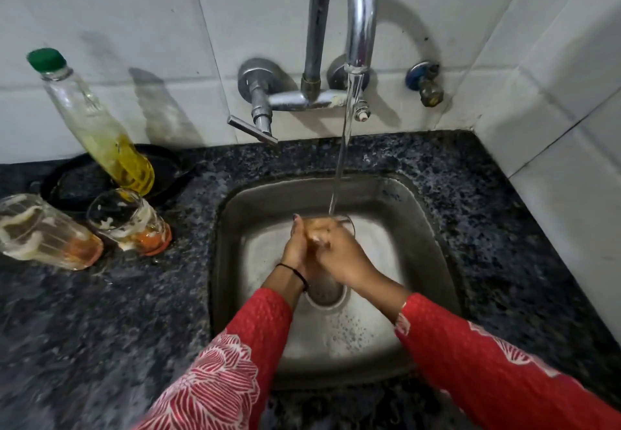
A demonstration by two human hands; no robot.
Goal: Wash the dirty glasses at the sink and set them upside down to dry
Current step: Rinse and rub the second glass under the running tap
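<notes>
Head view: the wash looks partway done. 1 glass (346, 221) is under the stream from the running tap (361, 26), over the middle of the steel sink (235, 228). The left hand (295, 244) curls round it from 9 o'clock and the right hand (339, 254) wraps it from 5 o'clock. Only its rim shows, at 1 o'clock of the hands. At 9 o'clock of the sink, on the granite counter (100, 312), stand a near soapy glass (131, 224) and a far soapy glass (43, 231). Both are mouth-up and streaked with suds, so they probably still need rinsing. No glass in view is upside down yet. A green-capped bottle (100, 127) stands at 10 o'clock.
</notes>
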